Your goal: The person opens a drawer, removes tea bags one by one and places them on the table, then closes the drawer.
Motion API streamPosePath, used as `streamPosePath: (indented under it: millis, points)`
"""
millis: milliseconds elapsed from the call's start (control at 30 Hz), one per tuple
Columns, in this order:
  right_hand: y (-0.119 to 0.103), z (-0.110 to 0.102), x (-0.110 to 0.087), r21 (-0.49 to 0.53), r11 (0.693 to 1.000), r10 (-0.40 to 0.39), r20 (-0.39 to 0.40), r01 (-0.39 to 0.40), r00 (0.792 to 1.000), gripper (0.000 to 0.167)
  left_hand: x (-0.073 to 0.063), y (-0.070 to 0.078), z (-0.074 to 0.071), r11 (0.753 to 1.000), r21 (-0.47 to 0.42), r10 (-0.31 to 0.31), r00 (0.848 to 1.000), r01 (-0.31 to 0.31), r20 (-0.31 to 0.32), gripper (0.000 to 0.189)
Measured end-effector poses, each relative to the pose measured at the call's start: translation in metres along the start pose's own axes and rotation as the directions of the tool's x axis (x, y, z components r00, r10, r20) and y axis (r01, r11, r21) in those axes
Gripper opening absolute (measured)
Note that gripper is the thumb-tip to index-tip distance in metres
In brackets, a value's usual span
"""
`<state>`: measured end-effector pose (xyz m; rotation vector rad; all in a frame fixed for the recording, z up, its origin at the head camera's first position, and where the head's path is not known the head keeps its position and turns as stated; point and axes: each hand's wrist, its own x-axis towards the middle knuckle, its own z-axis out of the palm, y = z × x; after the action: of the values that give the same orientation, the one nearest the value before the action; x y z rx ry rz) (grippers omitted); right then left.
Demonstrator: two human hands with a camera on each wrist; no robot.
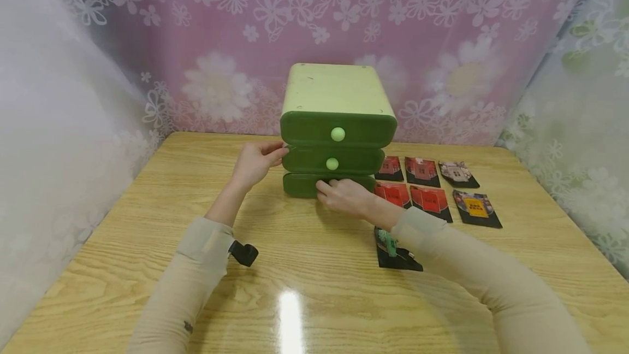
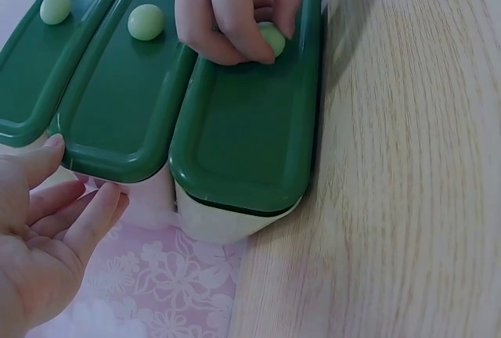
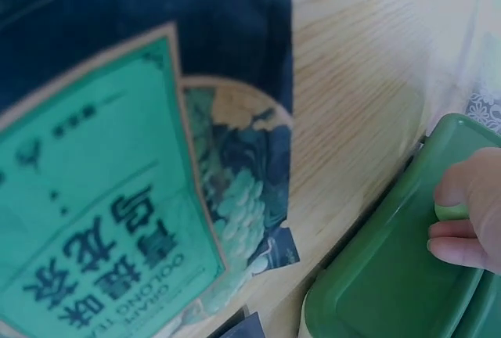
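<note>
A small cabinet [image 1: 339, 89] with a pale top and three green drawer fronts stands on the table. My right hand [image 1: 346, 196] pinches the round light-green knob [image 2: 274, 39] of the bottom drawer [image 2: 243, 131] between thumb and fingers. At the cabinet's left side is my left hand [image 1: 255, 161]. Its thumb and fingertips touch the end of the middle drawer [image 2: 117, 119], with the fingers loosely extended. In the right wrist view, a tea packet [image 3: 102, 221] with a green label fills the near left. Whether the bottom drawer stands slightly out, I cannot tell.
Several dark packets with red labels [image 1: 429, 200] lie in rows right of the cabinet, along with a yellow-labelled packet [image 1: 475, 208]. Nearer me is the green-labelled one [image 1: 393, 250]. A floral curtain [image 1: 221, 42] hangs behind the wooden table [image 1: 123, 245].
</note>
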<state>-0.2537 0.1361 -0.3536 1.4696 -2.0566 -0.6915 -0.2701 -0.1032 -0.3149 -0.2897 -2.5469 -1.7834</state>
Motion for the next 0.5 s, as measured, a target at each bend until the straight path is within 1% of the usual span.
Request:
streamPosePath:
  millis: [233, 500]
  points:
    - [-0.003, -0.007, -0.002, 0.026, 1.000, -0.011, 0.020, 0.010, 1.000, 0.005, -0.001, 0.002, 0.000, 1.000, 0.001, -0.019, 1.000, 0.019, 0.006, 0.042]
    - [-0.011, -0.018, -0.008, 0.056, 0.997, -0.042, -0.033, 0.044, 0.999, 0.004, -0.002, 0.005, -0.003, 0.998, -0.043, -0.051, 0.998, 0.053, 0.046, 0.044]
